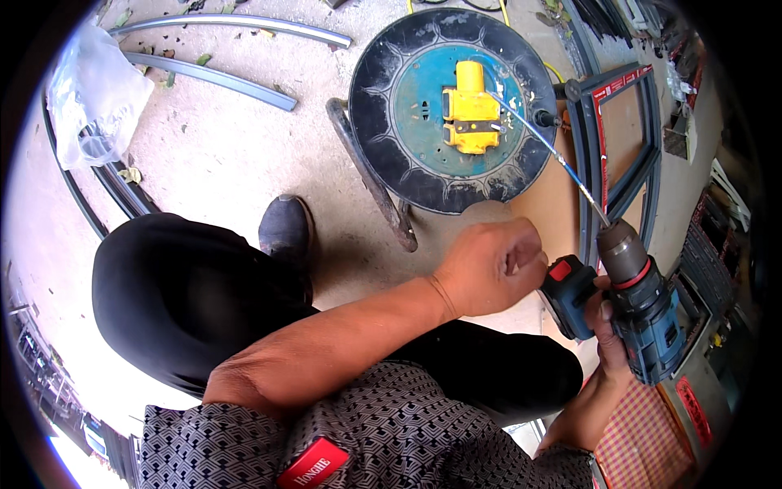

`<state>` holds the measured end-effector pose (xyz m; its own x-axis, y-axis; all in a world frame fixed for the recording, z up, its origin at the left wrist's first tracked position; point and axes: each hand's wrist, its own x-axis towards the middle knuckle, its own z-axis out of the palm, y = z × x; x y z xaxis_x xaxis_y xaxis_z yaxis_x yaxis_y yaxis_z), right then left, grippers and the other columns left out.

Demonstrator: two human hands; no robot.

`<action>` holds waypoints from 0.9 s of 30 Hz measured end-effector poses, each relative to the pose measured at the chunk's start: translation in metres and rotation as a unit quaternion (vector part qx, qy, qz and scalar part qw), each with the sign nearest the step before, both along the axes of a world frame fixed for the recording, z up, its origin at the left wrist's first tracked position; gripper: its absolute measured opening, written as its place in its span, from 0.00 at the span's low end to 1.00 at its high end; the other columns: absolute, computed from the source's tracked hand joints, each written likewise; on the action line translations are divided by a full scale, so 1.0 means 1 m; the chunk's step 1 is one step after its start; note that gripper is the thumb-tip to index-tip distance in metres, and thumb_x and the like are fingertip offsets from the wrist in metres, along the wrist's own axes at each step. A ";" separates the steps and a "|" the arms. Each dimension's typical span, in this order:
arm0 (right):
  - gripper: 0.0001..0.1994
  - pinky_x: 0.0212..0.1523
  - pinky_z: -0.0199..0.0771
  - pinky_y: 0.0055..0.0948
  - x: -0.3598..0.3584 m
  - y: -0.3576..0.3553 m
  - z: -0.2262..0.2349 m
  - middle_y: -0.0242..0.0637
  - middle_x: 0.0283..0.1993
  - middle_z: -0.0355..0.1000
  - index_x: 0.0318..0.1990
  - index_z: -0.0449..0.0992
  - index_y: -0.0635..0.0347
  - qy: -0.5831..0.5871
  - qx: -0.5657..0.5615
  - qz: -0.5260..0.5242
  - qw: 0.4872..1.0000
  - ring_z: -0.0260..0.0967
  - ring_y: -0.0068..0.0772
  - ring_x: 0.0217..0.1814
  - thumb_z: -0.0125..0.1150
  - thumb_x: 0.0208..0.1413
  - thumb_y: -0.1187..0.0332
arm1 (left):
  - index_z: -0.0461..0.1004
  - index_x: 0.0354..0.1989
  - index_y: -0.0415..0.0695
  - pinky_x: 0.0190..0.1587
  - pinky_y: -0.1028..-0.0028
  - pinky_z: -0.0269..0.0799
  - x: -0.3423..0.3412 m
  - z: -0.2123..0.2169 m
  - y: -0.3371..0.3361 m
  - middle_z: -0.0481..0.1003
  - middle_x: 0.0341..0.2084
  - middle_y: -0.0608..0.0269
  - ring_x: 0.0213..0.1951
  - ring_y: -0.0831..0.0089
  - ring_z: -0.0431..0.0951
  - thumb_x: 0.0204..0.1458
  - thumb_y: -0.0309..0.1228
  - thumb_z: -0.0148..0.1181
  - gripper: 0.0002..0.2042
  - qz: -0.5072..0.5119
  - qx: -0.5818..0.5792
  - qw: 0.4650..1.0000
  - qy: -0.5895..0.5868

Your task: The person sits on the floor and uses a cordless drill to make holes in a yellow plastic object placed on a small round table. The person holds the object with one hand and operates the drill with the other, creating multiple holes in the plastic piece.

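Note:
My right hand (607, 334) is wrapped round the grip of a blue and black cordless drill (648, 318) at the lower right. A long, thin bit (562, 163) runs from its chuck up to the left, and its tip appears over a cable reel (383, 130); I cannot tell whether it touches. On the reel's blue-green centre sits a yellow socket block (472, 114). My left hand (497, 265) is closed with curled fingers, beside the drill's black battery (568, 295). What those fingers hold, if anything, is hidden.
Dark frames (623, 155) stand right of the reel, a brown board (554, 200) beside them. Grey metal strips (212, 79) lie at the upper left, near a clear plastic bag (94, 98). A bent metal leg (371, 175) juts out under the reel, close to my shoe (285, 228).

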<state>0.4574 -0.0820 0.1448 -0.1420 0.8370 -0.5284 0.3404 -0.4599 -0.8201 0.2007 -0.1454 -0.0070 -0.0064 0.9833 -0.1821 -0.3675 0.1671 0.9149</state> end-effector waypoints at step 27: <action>0.38 0.66 0.81 0.41 -0.031 0.015 0.051 0.39 0.63 0.81 0.71 0.72 0.56 -0.511 0.212 0.411 0.725 0.81 0.40 0.62 0.80 0.50 0.69 | 0.84 0.44 0.38 0.48 0.70 0.78 0.015 -0.032 0.013 0.84 0.37 0.61 0.41 0.73 0.82 0.61 0.40 0.67 0.16 -0.337 -0.117 0.924 -0.136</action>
<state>0.4265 -0.0669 0.1958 -0.4005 0.8093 -0.4297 0.8858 0.4619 0.0445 0.2160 -0.1325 -0.0394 0.6704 0.6804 -0.2959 -0.3186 0.6242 0.7134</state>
